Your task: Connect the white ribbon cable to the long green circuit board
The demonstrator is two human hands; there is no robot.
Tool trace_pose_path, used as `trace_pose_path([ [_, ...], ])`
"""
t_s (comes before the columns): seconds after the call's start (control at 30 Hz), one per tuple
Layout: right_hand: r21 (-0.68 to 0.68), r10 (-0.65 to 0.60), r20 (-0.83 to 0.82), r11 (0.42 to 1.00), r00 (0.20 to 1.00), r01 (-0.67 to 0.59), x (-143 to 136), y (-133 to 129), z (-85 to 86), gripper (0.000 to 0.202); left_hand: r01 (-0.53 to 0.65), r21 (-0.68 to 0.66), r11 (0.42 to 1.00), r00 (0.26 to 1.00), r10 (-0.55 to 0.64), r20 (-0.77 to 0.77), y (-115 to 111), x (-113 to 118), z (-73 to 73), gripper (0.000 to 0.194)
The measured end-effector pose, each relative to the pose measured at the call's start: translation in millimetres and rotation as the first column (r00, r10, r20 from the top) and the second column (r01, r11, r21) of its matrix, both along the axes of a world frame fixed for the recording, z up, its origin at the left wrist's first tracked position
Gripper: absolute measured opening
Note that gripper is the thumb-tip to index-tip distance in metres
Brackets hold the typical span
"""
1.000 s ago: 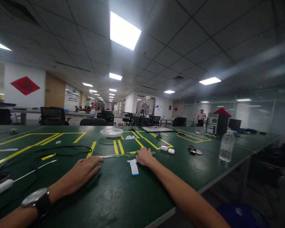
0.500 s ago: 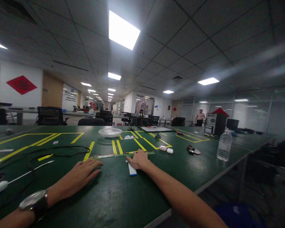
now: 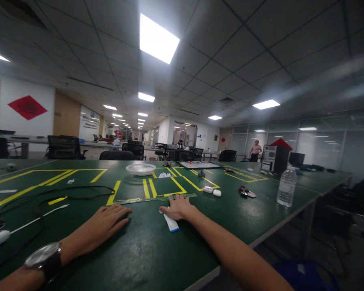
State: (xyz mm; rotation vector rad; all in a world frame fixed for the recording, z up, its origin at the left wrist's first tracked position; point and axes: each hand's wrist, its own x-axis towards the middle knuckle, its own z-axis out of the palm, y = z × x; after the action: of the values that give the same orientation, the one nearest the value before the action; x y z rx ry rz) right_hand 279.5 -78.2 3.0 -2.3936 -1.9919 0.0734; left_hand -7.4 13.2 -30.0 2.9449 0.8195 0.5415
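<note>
A long, thin green circuit strip (image 3: 151, 199) lies across the green table, just beyond my hands. My left hand (image 3: 107, 222) rests palm down on the tabletop, fingers spread, its fingertips near the strip's left end and nothing in it. Against the strip's right part lies my right hand (image 3: 178, 207), its fingers apart and its thumb pointing left. A flat white ribbon with a blue end (image 3: 171, 223) sticks out toward me from under the right thumb and palm; its far end is hidden.
Around the strip are a clear dish (image 3: 140, 169), a white earphone case (image 3: 208, 189), keys (image 3: 246, 191) and a water bottle (image 3: 287, 186). Black cable (image 3: 79, 187) loops at left. Yellow tape marks the green table (image 3: 139, 258). A person (image 3: 255, 151) stands far back.
My right hand has shifted slightly nearer to me, and the ribbon's blue end has moved nearer and a little to the right. My left hand has hardly moved.
</note>
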Motion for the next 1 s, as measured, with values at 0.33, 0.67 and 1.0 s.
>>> trace_pose_path([
  [0.33, 0.067, 0.048, -0.068, 0.997, 0.997, -0.043, 14, 4, 8.0, 0.074, -0.013, -0.008, 1.0, 1.0, 0.013, 0.007, 1, 2, -1.9, 0.045],
  [0.67, 0.112, 0.367, -0.068, 0.927, 0.928, -0.358, -1, 18, -2.1, 0.063, -0.029, 0.029, 0.999, 0.992, 0.025, 0.125, 14, -3, -0.2, 0.046],
  [1.0, 0.154, 0.745, -0.192, 0.666, 0.639, -0.73, -37, 10, 1.7, 0.034, 0.029, -0.055, 0.998, 0.998, -0.026, 0.059, 6, -1, -2.6, 0.045],
])
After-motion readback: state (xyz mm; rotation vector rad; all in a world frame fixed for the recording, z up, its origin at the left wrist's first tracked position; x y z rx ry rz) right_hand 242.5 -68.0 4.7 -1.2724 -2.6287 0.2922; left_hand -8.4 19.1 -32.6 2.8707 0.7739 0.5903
